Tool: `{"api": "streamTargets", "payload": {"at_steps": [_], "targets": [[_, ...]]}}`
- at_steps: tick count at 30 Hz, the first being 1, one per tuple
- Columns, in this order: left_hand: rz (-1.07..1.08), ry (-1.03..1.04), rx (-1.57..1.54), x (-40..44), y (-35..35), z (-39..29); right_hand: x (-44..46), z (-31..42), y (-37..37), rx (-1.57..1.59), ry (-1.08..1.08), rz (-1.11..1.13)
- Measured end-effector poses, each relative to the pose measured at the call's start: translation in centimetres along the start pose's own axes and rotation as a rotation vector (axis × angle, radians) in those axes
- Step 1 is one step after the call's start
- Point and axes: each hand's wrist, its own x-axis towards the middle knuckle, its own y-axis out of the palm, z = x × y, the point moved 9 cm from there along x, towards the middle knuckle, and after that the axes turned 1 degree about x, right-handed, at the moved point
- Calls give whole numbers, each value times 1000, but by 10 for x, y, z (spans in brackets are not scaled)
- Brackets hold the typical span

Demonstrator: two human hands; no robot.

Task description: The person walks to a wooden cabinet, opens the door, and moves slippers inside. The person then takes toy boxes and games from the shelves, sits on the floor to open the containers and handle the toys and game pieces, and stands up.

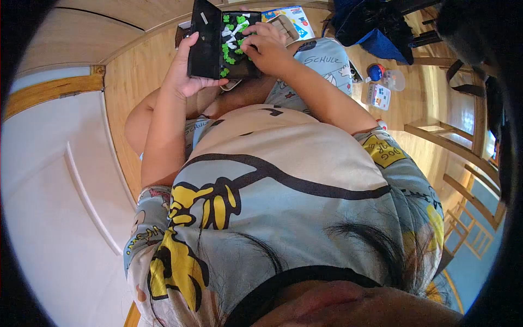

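My left hand [183,73] is closed around the edge of an open black hinged case [205,54], holding it tilted above my lap. The thumb lies along the left panel and the fingers go underneath. In the case's right half lie several small green pieces [226,53] and several white pieces [231,42], too small to name. My right hand [269,52] reaches over that half from the right, with curled fingers among the pieces. Whatever is between its fingertips is hidden from me.
Beyond my right hand are a tan compartmented tray [283,28] and a colourful printed sheet [299,20]. On the wooden floor at right sit a blue and red round object [375,72], a clear container [395,80] and a white box [378,97]. Wooden chair frames [452,147] stand farther right.
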Motion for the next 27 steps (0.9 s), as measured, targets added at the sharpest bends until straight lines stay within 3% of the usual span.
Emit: {"api": "streamTargets", "payload": {"at_steps": [7,9,12,15,22,24,25,27], "targets": [[5,4,-14,0,-2,0,6,0,-16,65,-39,-92],[16,-2,-20,0,-1,1,8,-12,-23,133,-26,-228],[8,-4,-18,2,-5,0,6,-33,-13,298,163,-170],[41,-7,-8,0,0,-1,2,-26,-5,223,120,-27],[33,13,-15,-4,4,-3,17,-37,-8,218,118,-156],[17,4,-22,-2,1,-1,21,-64,7,641,397,-175],[23,4,-15,0,-1,0,25,-64,2,638,396,-184],[65,6,-50,-1,1,0,18,-85,18,940,750,-128]]}}
